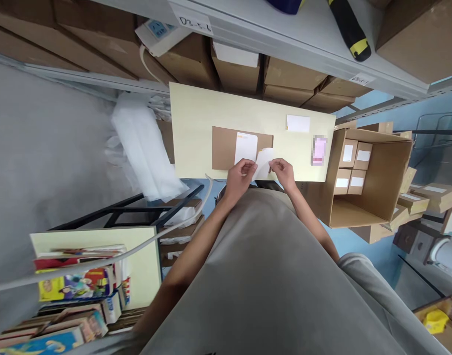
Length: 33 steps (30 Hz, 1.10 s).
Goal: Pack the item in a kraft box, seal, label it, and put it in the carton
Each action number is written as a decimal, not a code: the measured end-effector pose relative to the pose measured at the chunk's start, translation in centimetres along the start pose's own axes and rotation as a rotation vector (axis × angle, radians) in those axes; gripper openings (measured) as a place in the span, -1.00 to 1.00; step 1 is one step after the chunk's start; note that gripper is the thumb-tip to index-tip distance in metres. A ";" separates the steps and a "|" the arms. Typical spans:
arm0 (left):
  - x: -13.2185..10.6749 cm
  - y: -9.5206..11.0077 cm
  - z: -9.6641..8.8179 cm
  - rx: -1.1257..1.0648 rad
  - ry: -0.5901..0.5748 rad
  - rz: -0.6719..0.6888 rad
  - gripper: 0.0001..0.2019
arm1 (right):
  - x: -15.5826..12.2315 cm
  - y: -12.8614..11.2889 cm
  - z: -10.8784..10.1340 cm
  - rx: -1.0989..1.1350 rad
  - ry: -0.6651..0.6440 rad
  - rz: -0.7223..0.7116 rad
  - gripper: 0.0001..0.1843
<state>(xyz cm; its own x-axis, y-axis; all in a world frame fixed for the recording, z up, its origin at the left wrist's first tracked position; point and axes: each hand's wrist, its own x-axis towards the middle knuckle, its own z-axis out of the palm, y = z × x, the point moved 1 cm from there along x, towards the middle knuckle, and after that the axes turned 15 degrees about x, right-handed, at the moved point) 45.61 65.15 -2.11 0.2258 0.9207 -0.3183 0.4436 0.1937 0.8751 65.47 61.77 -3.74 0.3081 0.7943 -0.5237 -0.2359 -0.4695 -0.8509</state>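
Between my two hands a white card or label sheet [263, 162], with a small orange mark at its top, is held tilted over the table's near edge. My left hand [241, 178] pinches its left side between thumb and fingers. At its right edge the fingertips of my right hand [283, 173] are closed on it. Just behind my left hand, a similar white card [246, 147] lies on a flat brown cardboard piece [223, 148]. What is printed on the cards is too small to read.
The cream tabletop [192, 106] also bears a small white stack [298, 123] and a blurred pink item [318, 150]. Right of it stands an open carton [374, 207] with small labelled boxes inside. A metal shelf [303, 47] overhangs the back. A grey cable [181, 229] runs at left.
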 end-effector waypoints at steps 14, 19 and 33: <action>4.5 -2.3 -1.9 0.048 0.065 -0.110 -0.84 | 0.9 -2.3 1.8 -0.212 0.000 -0.058 -0.48; 6.1 -4.6 -3.2 0.089 0.050 -0.263 -0.87 | 2.8 -2.1 4.8 -0.315 -0.045 -0.019 -0.54; 6.8 -3.6 -3.3 0.400 0.064 -0.278 -0.80 | 4.3 -1.5 5.8 -0.594 -0.003 0.012 -0.74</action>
<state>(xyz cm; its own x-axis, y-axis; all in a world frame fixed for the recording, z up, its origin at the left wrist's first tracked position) 42.74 71.83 -6.20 0.0035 0.8739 -0.4860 0.7804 0.3015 0.5478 61.84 68.10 -4.41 0.3060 0.7882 -0.5340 0.3173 -0.6132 -0.7234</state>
